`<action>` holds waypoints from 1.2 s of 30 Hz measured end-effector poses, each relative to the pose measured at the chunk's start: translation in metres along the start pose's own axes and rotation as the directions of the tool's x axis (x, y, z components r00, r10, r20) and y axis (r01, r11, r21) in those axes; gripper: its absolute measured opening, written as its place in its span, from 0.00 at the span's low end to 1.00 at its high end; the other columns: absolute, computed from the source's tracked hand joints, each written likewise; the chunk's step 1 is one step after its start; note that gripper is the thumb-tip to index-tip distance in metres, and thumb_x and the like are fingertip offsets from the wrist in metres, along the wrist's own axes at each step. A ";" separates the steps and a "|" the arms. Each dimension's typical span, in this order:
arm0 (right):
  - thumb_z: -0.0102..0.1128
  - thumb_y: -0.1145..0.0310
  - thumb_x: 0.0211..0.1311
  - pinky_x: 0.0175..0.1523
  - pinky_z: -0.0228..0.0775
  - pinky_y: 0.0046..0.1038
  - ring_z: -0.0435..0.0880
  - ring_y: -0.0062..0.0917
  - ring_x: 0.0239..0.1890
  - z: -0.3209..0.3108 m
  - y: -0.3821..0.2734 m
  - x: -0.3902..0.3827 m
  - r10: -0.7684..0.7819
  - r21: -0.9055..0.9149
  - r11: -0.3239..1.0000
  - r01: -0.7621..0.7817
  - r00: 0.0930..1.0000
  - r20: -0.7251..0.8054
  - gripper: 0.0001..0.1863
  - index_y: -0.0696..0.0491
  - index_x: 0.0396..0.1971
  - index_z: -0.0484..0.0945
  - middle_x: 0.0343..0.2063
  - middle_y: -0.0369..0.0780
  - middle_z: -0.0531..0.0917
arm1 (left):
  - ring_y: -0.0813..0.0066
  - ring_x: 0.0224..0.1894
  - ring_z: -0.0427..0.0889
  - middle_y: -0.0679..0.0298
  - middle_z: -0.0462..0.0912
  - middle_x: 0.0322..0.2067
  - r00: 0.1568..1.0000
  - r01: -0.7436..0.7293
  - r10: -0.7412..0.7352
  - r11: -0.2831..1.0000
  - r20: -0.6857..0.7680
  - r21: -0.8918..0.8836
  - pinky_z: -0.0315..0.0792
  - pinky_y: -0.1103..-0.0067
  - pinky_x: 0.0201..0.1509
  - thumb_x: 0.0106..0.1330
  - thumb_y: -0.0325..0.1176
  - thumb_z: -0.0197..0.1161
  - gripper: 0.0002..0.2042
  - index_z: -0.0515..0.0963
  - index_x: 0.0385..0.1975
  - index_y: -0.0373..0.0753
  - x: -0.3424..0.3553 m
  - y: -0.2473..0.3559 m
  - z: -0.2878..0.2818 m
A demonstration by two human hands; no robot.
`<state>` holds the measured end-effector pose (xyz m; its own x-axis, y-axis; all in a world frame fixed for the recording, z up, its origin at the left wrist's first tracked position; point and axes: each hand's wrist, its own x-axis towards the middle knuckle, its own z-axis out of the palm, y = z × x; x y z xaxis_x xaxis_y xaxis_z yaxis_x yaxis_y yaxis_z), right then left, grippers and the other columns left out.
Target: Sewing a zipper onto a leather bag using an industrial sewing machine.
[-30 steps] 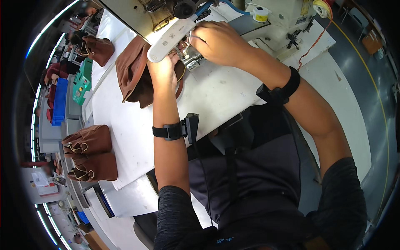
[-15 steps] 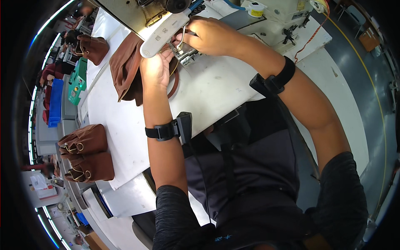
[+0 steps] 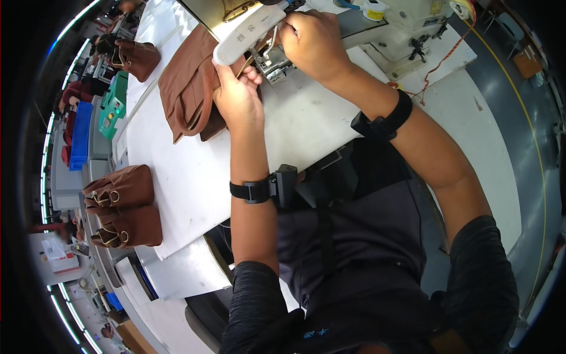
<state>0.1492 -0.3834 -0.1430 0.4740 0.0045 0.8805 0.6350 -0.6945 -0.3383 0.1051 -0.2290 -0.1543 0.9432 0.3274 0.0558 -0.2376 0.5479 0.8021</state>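
A brown handbag (image 3: 187,82) lies on the white sewing table (image 3: 312,109), its zipper edge running up to the sewing machine (image 3: 249,32). My left hand (image 3: 240,97) is closed on this edge, thumb on one side and curled fingers on the other, just below the machine's white head. To the right of the needle area, my right hand (image 3: 313,46) is curled beside a bent metal lever (image 3: 272,41). Its fingertips are partly hidden, so whatever they hold cannot be made out. The metal presser foot area (image 3: 276,66) sits between both hands.
Two brown handbags (image 3: 127,227) stand at the table's left edge, and another handbag (image 3: 135,59) is at the far left. Beyond are a green box (image 3: 113,106) and a blue bin (image 3: 81,135). A red cord (image 3: 439,71) hangs at the right, near a small white tub (image 3: 374,10).
My right hand has drawn back from the needle area toward the lever's right side. My left fingers have curled in on the bag's zipper edge, which shows more now. The whole view has shifted slightly.
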 end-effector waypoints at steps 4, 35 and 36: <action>0.62 0.67 0.58 0.49 0.65 0.39 0.82 0.33 0.34 -0.004 0.000 -0.005 -0.053 -0.164 0.985 0.047 0.998 -0.033 0.08 0.48 0.34 0.89 0.24 0.38 0.85 | 0.76 0.31 0.78 0.60 0.83 0.33 0.981 -0.153 0.161 0.985 -0.106 0.080 0.74 0.79 0.35 0.80 0.52 0.52 0.24 0.78 0.48 0.31 0.001 -0.016 0.010; 0.65 0.68 0.56 0.52 0.67 0.40 0.81 0.39 0.41 -0.031 0.008 0.003 -0.088 -0.009 0.996 0.089 0.989 0.116 0.08 0.50 0.35 0.88 0.30 0.42 0.85 | 0.69 0.54 0.80 0.58 0.78 0.56 0.991 -0.132 0.134 0.988 -0.014 0.083 0.74 0.71 0.58 0.82 0.48 0.49 0.24 0.67 0.63 0.31 -0.026 -0.008 0.027; 0.65 0.68 0.56 0.52 0.67 0.39 0.81 0.39 0.42 -0.033 0.009 0.002 -0.075 0.010 0.997 0.074 0.990 0.122 0.08 0.50 0.34 0.88 0.30 0.42 0.84 | 0.68 0.55 0.79 0.58 0.78 0.57 0.995 -0.085 0.091 0.989 -0.050 0.117 0.73 0.70 0.60 0.82 0.48 0.48 0.25 0.67 0.63 0.31 -0.028 -0.006 0.028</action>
<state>0.1355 -0.4132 -0.1332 0.4958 0.1440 0.8564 0.6745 -0.6850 -0.2753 0.0863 -0.2636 -0.1439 0.9049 0.4138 0.0991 -0.2879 0.4239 0.8587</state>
